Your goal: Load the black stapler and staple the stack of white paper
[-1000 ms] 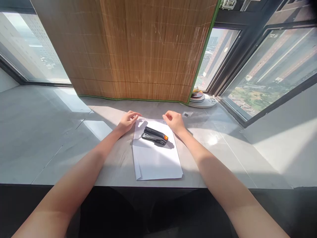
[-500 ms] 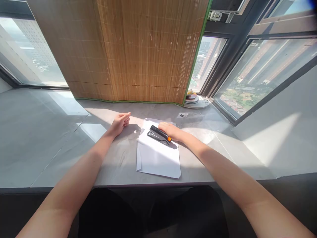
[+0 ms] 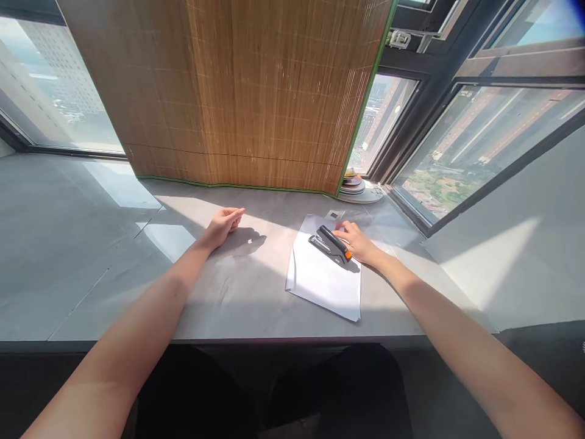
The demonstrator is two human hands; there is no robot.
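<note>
A black stapler (image 3: 329, 245) with an orange tab at its back end lies slantwise on a small stack of white paper (image 3: 325, 283). My right hand (image 3: 359, 244) rests close behind the stapler, its fingers bent and a little apart. Its fingertips reach the stapler's far side and the paper's right edge; the stapler partly hides them. Left of the paper, my left hand (image 3: 222, 225) is over the grey countertop (image 3: 242, 292), thumb and fingers pressed together. Whatever may be in that pinch is hidden.
A bamboo blind (image 3: 256, 91) with green edging hangs at the back. Stacked plates (image 3: 359, 189) stand in the far right corner by the window. A small flat packet (image 3: 335, 214) lies behind the paper. The counter's front edge runs before my lap.
The paper stack has slid right and turned slightly, carrying the stapler along. My right hand has moved right with them, its fingers now more bent. The left hand has barely moved.
</note>
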